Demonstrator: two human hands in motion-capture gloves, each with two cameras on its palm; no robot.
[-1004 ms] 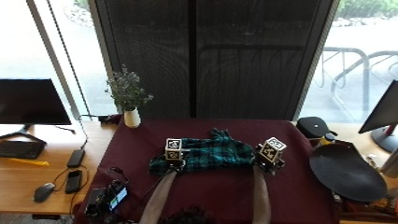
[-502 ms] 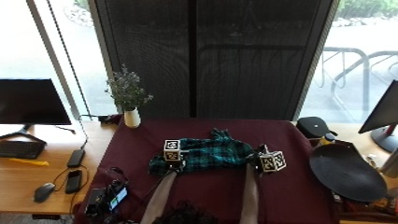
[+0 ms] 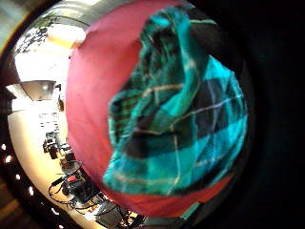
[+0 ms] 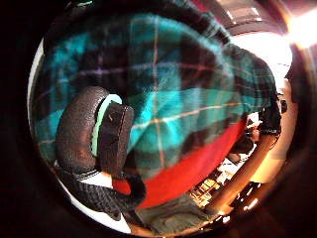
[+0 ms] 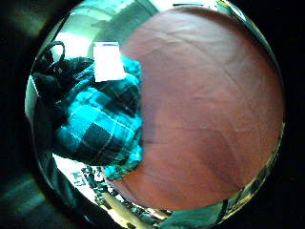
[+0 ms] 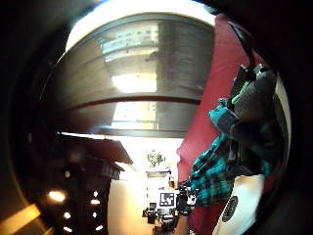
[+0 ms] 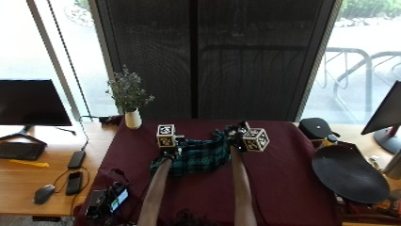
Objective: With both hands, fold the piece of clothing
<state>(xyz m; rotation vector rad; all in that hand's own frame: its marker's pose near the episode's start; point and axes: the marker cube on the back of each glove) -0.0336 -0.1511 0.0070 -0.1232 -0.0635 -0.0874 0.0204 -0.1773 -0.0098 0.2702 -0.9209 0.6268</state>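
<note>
While both hands, left hand (image 7: 168,149) and right hand (image 7: 238,137), grip the crumpled teal plaid cloth garment (image 7: 196,156) in curled fingers, bare maroon-covered table (image 7: 288,179) spreads toward its right edge.

The outside view looks down from above and behind the person onto the maroon desk (image 7: 282,165), while all 4 palm views sit close over the plaid garment (image 7: 197,157) on that desk, sharing it.

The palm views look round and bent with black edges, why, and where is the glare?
Palm views: very wide-angle lens, so the table curves and corners go black. Left thumb side view: window glare at one edge behind the plaid cloth. Outside view: bright daylight through the windows, dark blind between.
</note>
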